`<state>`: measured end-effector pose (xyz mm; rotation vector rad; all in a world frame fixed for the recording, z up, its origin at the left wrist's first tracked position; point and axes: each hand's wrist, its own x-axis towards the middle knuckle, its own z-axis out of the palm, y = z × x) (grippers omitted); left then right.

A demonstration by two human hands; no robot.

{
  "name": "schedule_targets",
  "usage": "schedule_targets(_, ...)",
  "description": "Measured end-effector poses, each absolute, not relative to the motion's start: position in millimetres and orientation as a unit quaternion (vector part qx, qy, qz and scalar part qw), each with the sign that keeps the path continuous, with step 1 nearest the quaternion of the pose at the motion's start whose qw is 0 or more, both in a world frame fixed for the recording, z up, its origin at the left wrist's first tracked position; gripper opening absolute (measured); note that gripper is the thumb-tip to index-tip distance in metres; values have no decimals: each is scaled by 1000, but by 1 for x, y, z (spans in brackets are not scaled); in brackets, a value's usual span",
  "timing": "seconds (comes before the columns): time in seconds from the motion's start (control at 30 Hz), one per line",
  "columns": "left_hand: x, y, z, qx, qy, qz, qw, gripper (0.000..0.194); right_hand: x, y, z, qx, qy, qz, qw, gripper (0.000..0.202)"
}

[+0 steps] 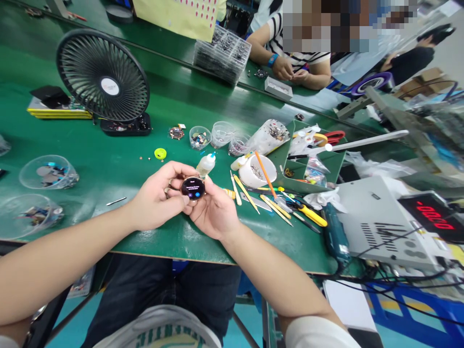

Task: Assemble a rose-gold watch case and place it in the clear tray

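Note:
A round smartwatch (193, 187) with a lit black screen and a gold-coloured rim is held between both hands above the green table. White text and two small round icons show on its screen. My left hand (161, 195) is closed on the watch's left side, its thumb at the lower edge of the screen. From the right, my right hand (217, 208) cups the watch, with the thumb along its right edge and fingers underneath. Just behind the hands stands a small bottle with a blue tip (206, 165). No strap is visible on the watch.
A black fan (105, 77) stands at the back left. Clear tubs of parts (47, 173) are at the left. Tweezers and pliers (313, 215) lie right, near a white cup (257, 171), a green organizer (311, 169) and a grey power supply (380, 217). A co-worker's hands (290, 72) are across the table.

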<state>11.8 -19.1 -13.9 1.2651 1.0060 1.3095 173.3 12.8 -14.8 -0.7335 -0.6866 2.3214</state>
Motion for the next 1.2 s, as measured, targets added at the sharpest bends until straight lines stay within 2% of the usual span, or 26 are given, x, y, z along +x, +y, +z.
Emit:
schedule_targets(0.2,18,-19,-16,501,476,546,473,33,171,10,-18,-261,-275,862,336,27)
schedule_targets(0.6,12,-20,-20,542,461,527,465,36,172,12,-17,-272,-286,858,329,31)
schedule_targets(0.67,13,-20,-22,574,468,526,418,40,172,11,-17,-265,-293,855,336,33)
schedule_targets(0.73,13,-21,-24,625,481,527,318,46,172,10,-16,-262,-314,842,351,38)
schedule_targets(0.83,11,-22,-26,689,491,507,167,48,172,5,-15,-278,-389,775,413,45)
schedule_targets(0.9,9,-24,-29,713,481,493,131,48,174,1,-15,-296,-456,703,459,51)
schedule_targets(1.0,6,-26,-34,732,457,489,127,61,178,-4,-17,-327,-543,600,488,59)
schedule_targets(1.1,7,-28,-38,723,460,491,154,78,183,-5,-16,-342,-610,519,491,55)
schedule_targets(1.2,10,-27,-38,699,455,507,215,76,187,-3,-13,-335,-646,476,494,52)
